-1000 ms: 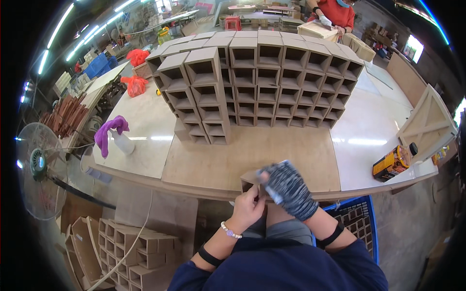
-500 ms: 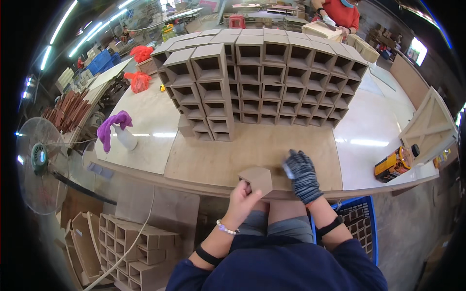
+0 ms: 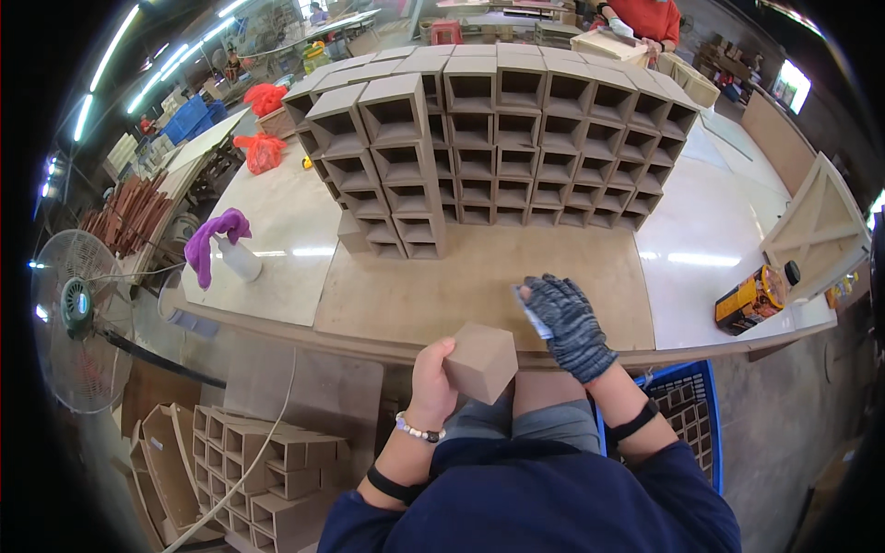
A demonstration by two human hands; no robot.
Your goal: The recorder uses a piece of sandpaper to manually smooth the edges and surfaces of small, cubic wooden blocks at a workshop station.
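My left hand (image 3: pixel 430 385) holds a small brown box (image 3: pixel 485 363) over the near edge of the table, tilted so that closed faces show. The thumb lies along its left side; the other fingers are mostly hidden behind it. To the right of the box, apart from it, my right hand (image 3: pixel 572 330) wears a grey and black knitted glove with bare fingertips. It grips a thin, flat, pale blue-white piece (image 3: pixel 532 313), whose kind I cannot make out. Farther back on the table rises a stack of similar open-fronted brown boxes (image 3: pixel 521 131).
A spray bottle (image 3: pixel 241 261) draped with a purple cloth (image 3: pixel 214 241) stands left. At right are a dark-lidded jar (image 3: pixel 751 300) and a wooden frame (image 3: pixel 820 226). Below sit a blue crate (image 3: pixel 712 405) of boxes, more stacked boxes (image 3: pixel 258 461) and a fan (image 3: pixel 78 309). Someone in red works beyond.
My left hand has turned the box and brought it slightly lower, so its closed faces now show. My right hand has turned, exposing more of the flat piece.
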